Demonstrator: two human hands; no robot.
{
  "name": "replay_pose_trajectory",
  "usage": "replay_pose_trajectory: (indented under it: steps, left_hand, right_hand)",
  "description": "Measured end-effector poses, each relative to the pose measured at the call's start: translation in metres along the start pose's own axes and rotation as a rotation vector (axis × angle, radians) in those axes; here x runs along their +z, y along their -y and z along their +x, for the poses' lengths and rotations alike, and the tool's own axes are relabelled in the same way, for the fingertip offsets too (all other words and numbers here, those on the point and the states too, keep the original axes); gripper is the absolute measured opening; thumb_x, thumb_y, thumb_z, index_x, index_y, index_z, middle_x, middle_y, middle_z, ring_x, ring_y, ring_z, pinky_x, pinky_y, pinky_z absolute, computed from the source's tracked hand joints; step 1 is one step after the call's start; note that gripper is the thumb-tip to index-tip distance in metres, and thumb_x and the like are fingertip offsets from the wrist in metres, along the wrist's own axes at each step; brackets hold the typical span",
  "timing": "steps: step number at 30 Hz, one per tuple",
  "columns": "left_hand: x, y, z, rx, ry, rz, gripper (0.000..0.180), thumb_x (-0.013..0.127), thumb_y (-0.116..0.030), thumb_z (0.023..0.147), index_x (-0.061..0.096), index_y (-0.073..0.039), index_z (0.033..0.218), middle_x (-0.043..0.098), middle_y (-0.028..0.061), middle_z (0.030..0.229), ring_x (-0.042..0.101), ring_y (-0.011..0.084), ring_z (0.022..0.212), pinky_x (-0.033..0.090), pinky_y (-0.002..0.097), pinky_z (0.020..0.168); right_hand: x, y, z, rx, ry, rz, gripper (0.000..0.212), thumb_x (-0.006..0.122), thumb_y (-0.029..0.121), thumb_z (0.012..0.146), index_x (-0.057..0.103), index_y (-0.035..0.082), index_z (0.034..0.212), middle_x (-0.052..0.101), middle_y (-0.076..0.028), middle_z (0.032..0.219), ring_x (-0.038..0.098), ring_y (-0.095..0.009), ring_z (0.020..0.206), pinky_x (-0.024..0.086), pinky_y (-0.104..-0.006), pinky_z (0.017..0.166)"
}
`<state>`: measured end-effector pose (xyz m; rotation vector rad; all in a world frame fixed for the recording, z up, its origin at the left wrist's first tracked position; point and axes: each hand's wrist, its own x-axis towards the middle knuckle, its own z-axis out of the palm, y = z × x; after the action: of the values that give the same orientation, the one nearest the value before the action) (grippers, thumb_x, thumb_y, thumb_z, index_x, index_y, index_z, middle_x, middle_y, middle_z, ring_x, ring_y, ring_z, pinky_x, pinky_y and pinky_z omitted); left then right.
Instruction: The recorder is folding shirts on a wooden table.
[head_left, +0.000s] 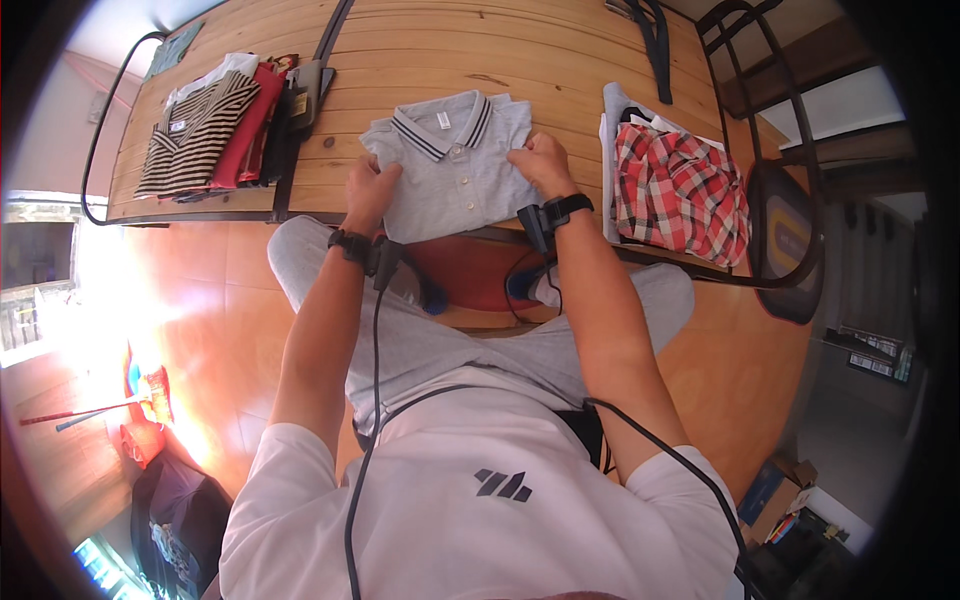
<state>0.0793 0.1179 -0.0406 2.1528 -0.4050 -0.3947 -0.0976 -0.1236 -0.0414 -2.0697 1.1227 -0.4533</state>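
Observation:
A light grey polo shirt (462, 185) with dark stripes on its collar lies folded in front of me, its lower part reaching the near edge of the wooden table (430, 45). My left hand (374, 190) is closed on the shirt's left side, thumb and fingers pinching the cloth. At the other side, my right hand (543, 165) grips the fabric just below the shoulder, fingers curled. Buttons run down the middle of the shirt and its collar points away from me. Both wrists carry black straps with small devices and cables.
To the left stands a pile of folded clothes (200, 130), a striped top uppermost. Another pile with a red checked shirt (680, 185) is at the right. A dark strap (657, 50) lies at the far right. Black metal rails (800, 130) bound the table's ends.

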Motion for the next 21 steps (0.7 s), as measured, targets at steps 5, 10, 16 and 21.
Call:
replay_pose_trajectory:
  steps: [5, 10, 16, 21]
  left_hand:
    - [0.006, -0.025, -0.016, -0.100, 0.194, -0.353, 0.027, 0.070, -0.020, 0.085, 0.067, 0.004, 0.098, 0.072, 0.0131, 0.092, 0.070, 0.0229, 0.081, 0.053, 0.0357, 0.073]
    - [-0.001, -0.019, -0.019, -0.131, 0.403, -0.891, 0.029, 0.067, -0.011, 0.092, 0.060, 0.002, 0.116, 0.070, 0.0119, 0.107, 0.070, 0.0210, 0.092, 0.057, 0.0338, 0.083]
    - [-0.001, -0.093, -0.044, -0.052, 0.625, -0.935, 0.029, 0.066, -0.009, 0.094, 0.057, 0.000, 0.121, 0.069, 0.0120, 0.112, 0.069, 0.0202, 0.098, 0.056, 0.0334, 0.088]
    - [0.031, -0.155, -0.054, 0.088, 0.775, -0.965, 0.032, 0.065, -0.008, 0.095, 0.055, -0.001, 0.125, 0.067, 0.0106, 0.116, 0.067, 0.0188, 0.102, 0.054, 0.0321, 0.091]
  right_hand:
    - [-0.005, -0.024, 0.010, 0.174, 0.233, 0.427, 0.031, 0.075, 0.023, 0.069, 0.069, -0.002, 0.086, 0.068, -0.010, 0.077, 0.063, -0.019, 0.064, 0.050, -0.0351, 0.059]
    - [-0.017, 0.025, -0.008, 0.284, 0.245, 0.746, 0.023, 0.071, 0.012, 0.074, 0.070, -0.002, 0.093, 0.066, -0.006, 0.077, 0.062, -0.017, 0.065, 0.049, -0.0345, 0.058]
    - [-0.123, 0.046, -0.038, 0.194, 0.267, 0.802, 0.032, 0.068, 0.008, 0.079, 0.066, -0.004, 0.109, 0.069, -0.009, 0.093, 0.066, -0.018, 0.079, 0.053, -0.0319, 0.071]
    - [-0.231, 0.033, -0.053, 0.126, 0.187, 0.681, 0.040, 0.069, 0.010, 0.083, 0.064, -0.003, 0.120, 0.070, -0.009, 0.104, 0.067, -0.016, 0.090, 0.053, -0.0291, 0.082]
